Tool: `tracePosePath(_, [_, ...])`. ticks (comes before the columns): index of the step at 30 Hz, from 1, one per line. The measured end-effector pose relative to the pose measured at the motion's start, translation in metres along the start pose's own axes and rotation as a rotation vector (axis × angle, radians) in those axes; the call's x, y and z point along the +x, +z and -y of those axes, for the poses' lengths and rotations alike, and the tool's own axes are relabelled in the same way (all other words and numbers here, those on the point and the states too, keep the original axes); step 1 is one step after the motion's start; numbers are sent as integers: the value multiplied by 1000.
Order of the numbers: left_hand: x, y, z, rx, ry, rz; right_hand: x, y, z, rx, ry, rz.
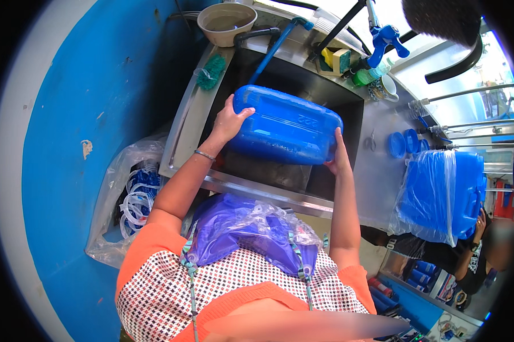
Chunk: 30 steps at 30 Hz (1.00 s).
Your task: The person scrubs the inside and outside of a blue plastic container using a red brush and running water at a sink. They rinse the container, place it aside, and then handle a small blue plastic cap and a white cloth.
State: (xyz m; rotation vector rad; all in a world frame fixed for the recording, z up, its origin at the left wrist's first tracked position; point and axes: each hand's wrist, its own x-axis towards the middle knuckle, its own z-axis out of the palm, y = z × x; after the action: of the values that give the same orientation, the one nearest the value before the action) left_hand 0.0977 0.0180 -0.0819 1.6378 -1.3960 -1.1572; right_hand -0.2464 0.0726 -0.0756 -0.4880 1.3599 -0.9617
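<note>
Currently in your grip: blue container (285, 126), lying on a side, spanning the gap between your two sets of fingers, over the sink (257, 194). Can't tell if its underside touches the basin.
Left hand (229, 122): gripping the container's left end, thumb laid on the facing panel, other fingers curled around the edge, partly hidden.
Right hand (339, 157): fingers pressed to the right end, gripping from that side; some of them hidden, so can't tell how far they reach under.
Weight: can't tell full or empty. Likely easy two-handed if empty, heavy and sloshing if not.
Walls: look like stiff moulded plastic; should flex little, not fragile.
Surface: glossy with wet-looking drops, so expect slip under your fingertips.
Best hold: both ends as you have it, palms squared to the end walls, fingers hooked under the lower edges. No handle shows on this face.
Beyond left fingers: green scrubber (212, 72) on the sink ledge, well apart.
Right of right fingers: blue caps (396, 146) on the steel counter; farther out, plastic-wrapped container (433, 194), a co-worker's hand (481, 223) at its edge.
</note>
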Motion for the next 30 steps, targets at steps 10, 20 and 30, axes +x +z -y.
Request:
tracePosePath(10, [44, 50, -94, 338, 235, 255, -27, -35, -63, 412, -149, -208])
tracePosePath(20, [97, -50, -239, 197, 937, -318, -5, -28, -73, 437, -275, -349])
tracePosePath(30, [135, -270, -380, 372, 935, -1604, 8, -29, -64, 445, -143, -308])
